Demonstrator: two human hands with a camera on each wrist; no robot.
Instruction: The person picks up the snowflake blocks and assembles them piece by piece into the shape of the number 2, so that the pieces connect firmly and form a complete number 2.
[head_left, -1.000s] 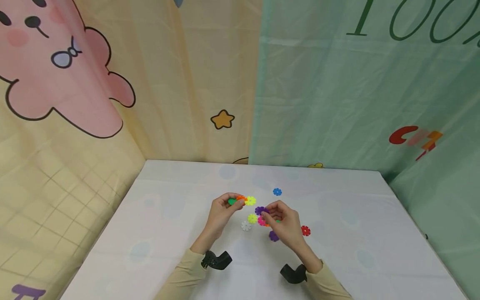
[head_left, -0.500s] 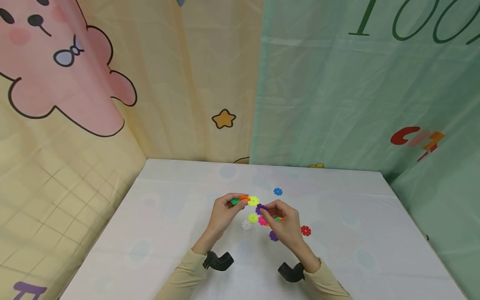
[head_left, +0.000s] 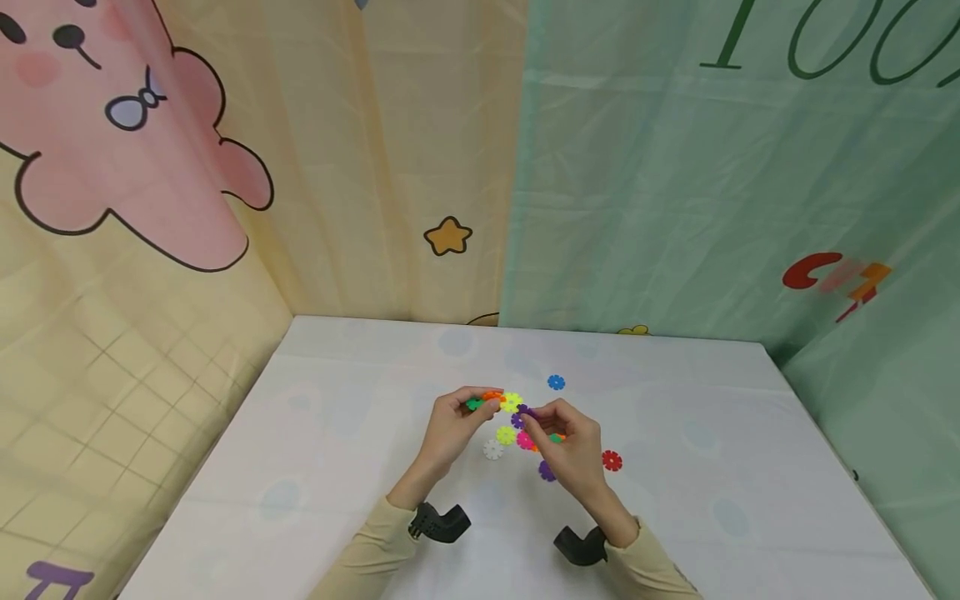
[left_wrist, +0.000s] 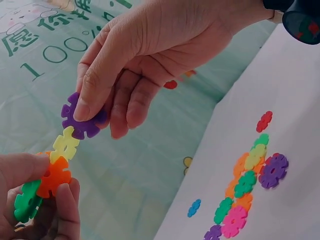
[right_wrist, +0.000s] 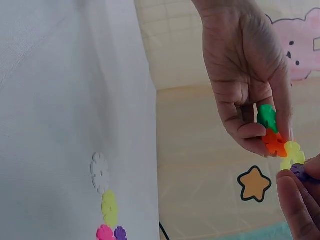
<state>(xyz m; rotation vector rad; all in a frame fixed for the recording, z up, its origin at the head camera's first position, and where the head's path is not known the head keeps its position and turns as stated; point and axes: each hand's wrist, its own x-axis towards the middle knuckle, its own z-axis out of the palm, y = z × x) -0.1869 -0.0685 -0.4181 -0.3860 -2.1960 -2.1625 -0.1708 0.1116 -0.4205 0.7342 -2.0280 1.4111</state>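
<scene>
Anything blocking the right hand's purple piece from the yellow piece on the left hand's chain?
Nothing visible: the purple piece in the right hand meets the yellow piece with nothing between. Can't tell whether they're interlocked.

Held purple disc: partly covered by the thumb of my right hand.
Held yellow disc: slot engagement with the held purple disc cannot be told.
Held green disc: partly hidden by the fingers of my left hand.
Row of discs: partly hidden behind my right hand in the head view; count unclear.
Pink disc: cut off by the bottom edge.
Sleeves: cut off below in the head view.
</scene>
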